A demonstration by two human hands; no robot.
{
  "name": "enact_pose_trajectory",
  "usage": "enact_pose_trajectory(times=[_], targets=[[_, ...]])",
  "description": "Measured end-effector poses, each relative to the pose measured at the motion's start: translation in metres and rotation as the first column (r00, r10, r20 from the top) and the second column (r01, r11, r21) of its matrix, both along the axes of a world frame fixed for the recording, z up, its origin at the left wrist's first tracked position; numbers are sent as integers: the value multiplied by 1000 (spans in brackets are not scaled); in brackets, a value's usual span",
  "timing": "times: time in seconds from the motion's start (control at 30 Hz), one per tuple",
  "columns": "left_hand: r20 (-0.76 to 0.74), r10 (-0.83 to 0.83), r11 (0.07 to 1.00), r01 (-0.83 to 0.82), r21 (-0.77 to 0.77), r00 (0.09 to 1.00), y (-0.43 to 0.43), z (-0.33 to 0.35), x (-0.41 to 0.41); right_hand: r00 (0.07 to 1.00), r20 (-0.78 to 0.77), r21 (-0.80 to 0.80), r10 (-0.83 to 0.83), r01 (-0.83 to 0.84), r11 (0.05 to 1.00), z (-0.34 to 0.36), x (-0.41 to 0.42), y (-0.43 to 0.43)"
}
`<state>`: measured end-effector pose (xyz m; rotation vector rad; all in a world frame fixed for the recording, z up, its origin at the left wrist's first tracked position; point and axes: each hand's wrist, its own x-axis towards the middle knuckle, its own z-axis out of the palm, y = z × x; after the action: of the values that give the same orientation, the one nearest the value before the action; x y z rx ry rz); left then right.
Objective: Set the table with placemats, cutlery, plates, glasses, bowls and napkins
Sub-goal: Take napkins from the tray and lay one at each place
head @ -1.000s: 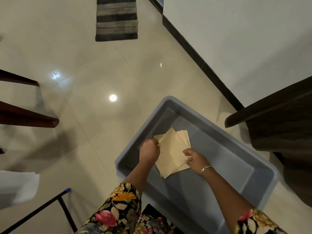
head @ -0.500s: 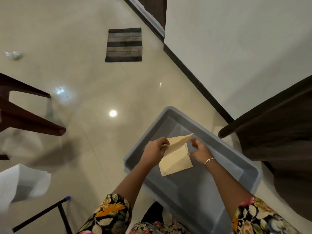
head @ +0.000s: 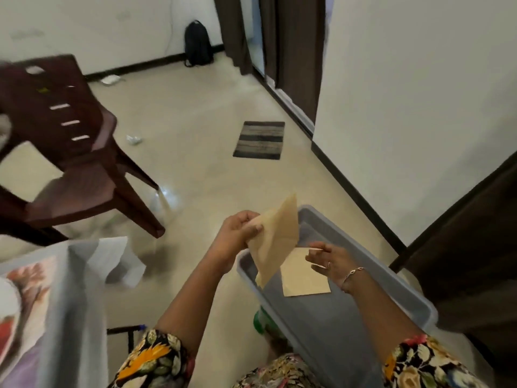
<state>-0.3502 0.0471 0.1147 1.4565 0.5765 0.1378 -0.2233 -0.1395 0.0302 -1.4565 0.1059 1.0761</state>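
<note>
Napkins (head: pixel 275 239) — left hand (head: pixel 237 236) pinches | right hand (head: pixel 327 257) grip unclear — blurred | bin (head: pixel 321 320) part-hidden

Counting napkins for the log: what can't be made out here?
Head view only.
- Held napkins: count hidden, layers overlap in the left hand.
- Right hand: blur hides whether it pinches the bin napkin.
- Table: blurred, cut by left edge.
- Green thing: mostly behind bin.

Tan folded napkin (head: pixel 275 239) — raised, tilted, tip toward 12 o'clock. Second napkin (head: pixel 303 280) lies flat in the tub (head: pixel 307 326) — 5 o'clock from the first.
</note>
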Motion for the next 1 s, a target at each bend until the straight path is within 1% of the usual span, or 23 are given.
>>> enact_pose_trajectory(times=[0.1, 0.17, 0.23, 0.3, 0.33, 0.4, 0.43, 0.5, 0.6, 0.7, 0.77, 0.87, 1.0], targets=[[14, 183, 982, -182, -41, 983, -24, 22, -51, 999, -37, 137, 32, -27, 990, 24, -37, -6], [28, 248, 966, -245, -83, 968, -41, 36, -85, 996, -71, 196, 55, -40, 980, 33, -63, -8], [49, 296, 951, -290, -108, 954, -55, 50, -121, 988, -119, 215, 103, -76, 974, 42, -93, -8], [74, 354, 931, -344, -125, 932, -65, 66, -158, 963, -175, 241, 205, -160, 957, 52, -128, -4], [86, 392, 916, -380, -125, 916, -68, 74, -177, 943, -208, 280, 261, -198, 939, 58, -145, -1], [103, 497, 867, -487, -103, 862, -72, 88, -220, 892, -245, 390, 380, -268, 881, 75, -181, 8], [104, 557, 830, -551, -81, 824, -74, 94, -242, 868, -240, 442, 435, -301, 845, 82, -198, 13], [96, 674, 737, -675, -30, 732, -76, 100, -292, 836, -187, 461, 515, -388, 798, 98, -231, 25], [96, 787, 606, -793, 67, 609, -83, 104, -368, 805, -30, 358, 592, -544, 759, 119, -281, 49], [110, 861, 487, -867, 109, 497, -93, 101, -442, 699, 179, 232, 692, -713, 661, 137, -340, 70], [118, 892, 425, -899, 105, 436, -102, 101, -490, 623, 282, 171, 730, -781, 601, 149, -384, 81], [120, 925, 355, -932, 70, 361, -114, 101, -562, 533, 353, 151, 769, -844, 515, 165, -452, 90], [99, 954, 280, -960, 23, 281, -132, 104, -659, 441, 354, 183, 825, -897, 402, 177, -540, 97]])
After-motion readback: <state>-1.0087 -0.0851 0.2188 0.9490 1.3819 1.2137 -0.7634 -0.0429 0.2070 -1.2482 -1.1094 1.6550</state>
